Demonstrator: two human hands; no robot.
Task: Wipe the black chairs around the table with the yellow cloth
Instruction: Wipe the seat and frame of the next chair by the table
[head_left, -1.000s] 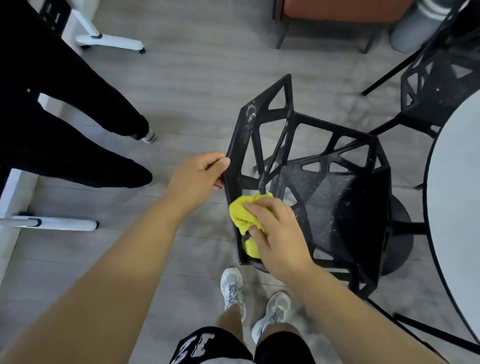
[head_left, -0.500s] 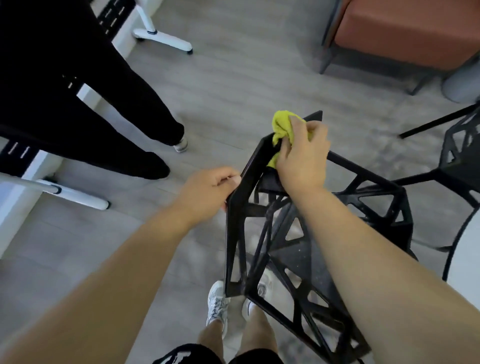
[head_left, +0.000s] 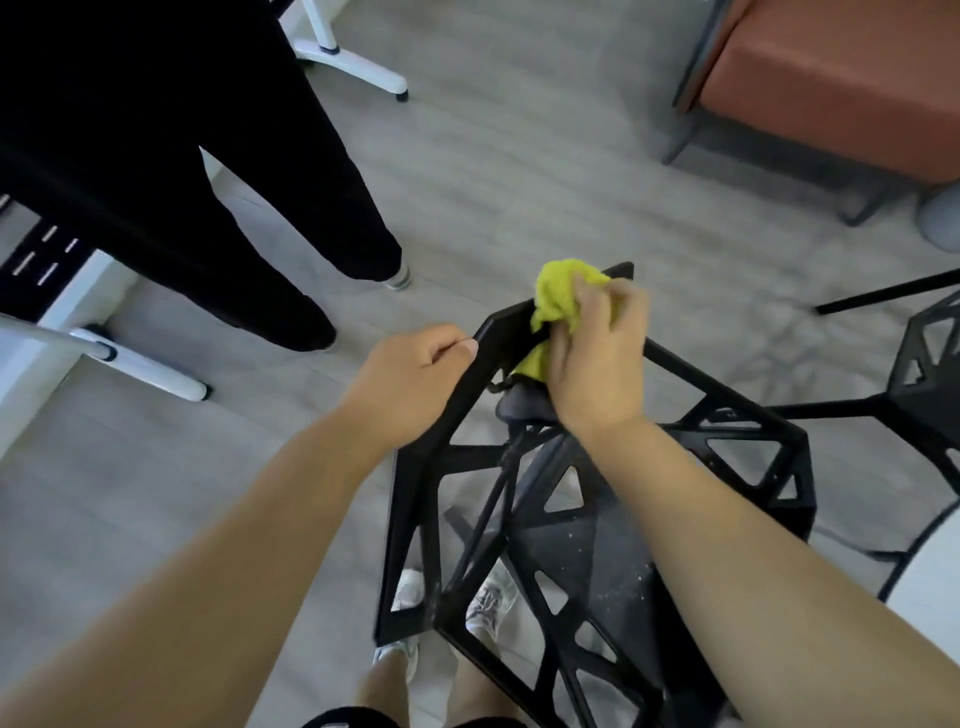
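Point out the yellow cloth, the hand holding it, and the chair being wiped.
yellow cloth (head_left: 557, 293), head view, bunched top above the fingers.
right hand (head_left: 597, 369), head view, back of the hand.
black chair (head_left: 597, 566), head view, dusty seat panel left of the forearm.

The right hand grips the bunched yellow cloth against the top corner of the black chair, just above frame centre. At 9 o'clock from the cloth, the left hand curls its fingers round the frame's sloping bar. A second chair stands at 3 o'clock, and a person's black-trousered legs at 10 o'clock.
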